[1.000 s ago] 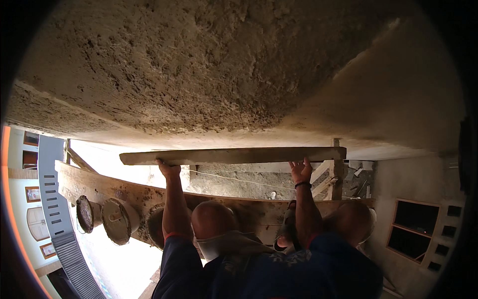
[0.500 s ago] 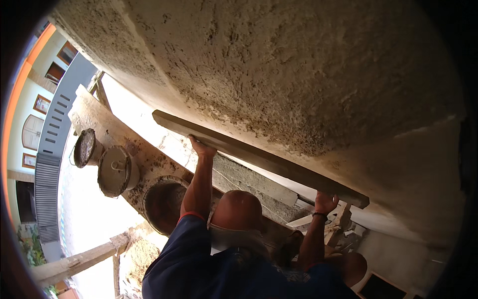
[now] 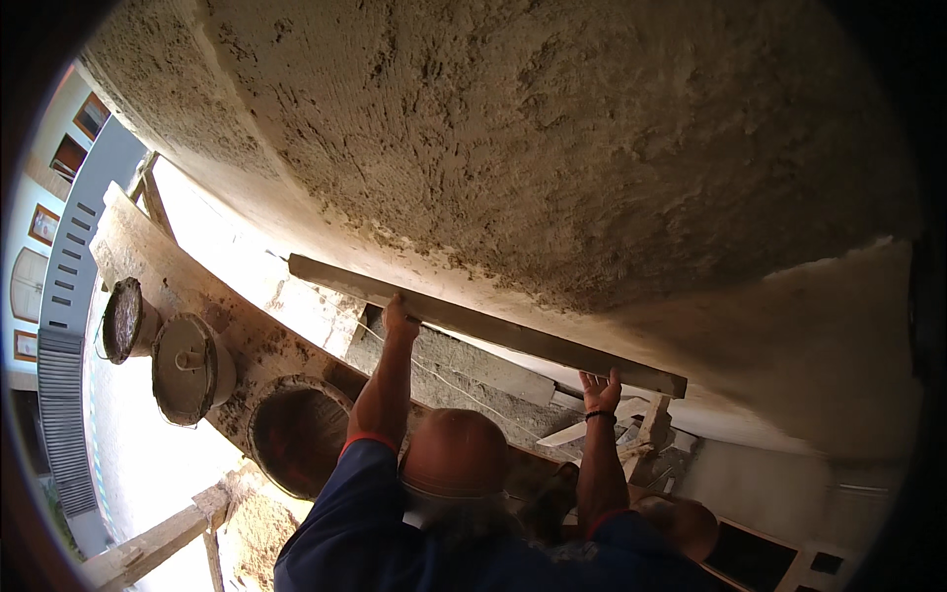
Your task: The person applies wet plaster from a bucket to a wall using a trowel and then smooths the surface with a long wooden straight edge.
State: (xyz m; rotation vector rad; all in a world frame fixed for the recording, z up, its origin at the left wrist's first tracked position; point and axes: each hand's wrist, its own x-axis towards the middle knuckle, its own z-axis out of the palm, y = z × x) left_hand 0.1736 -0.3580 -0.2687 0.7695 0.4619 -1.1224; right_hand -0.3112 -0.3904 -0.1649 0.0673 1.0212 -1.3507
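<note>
Board (image 3: 493, 328), one, long and straight: held crosswise below the rough face of the wall (image 3: 513, 158), tilted down to the right in view, close by the wall; whether it touches along its length cannot be told.

Left hand (image 3: 399, 321): your fingers are bent round the board's lower edge, left of its middle, gripping it.

Right hand (image 3: 600, 397), with dark bracelet (image 3: 600, 415): your fingers point up, partly spread, at the lower edge near the right end; how firmly they close cannot be told.

Step in hand, as judged: you steady the board at the wall with both hands. Any shift of it calls for your two hands to move together, keeping the long edge even.

Nearby: stained plank (image 3: 266, 340), with two buckets, one smaller (image 3: 148, 321) and one larger (image 3: 223, 367), and a round tub (image 3: 296, 444), to your left.

Changes from half a second ago: the board slopes less in view; your left hand seems farther in from its end; more of your right fingers shows. Buckets and plank sit farther left, so your view has shifted too.
</note>
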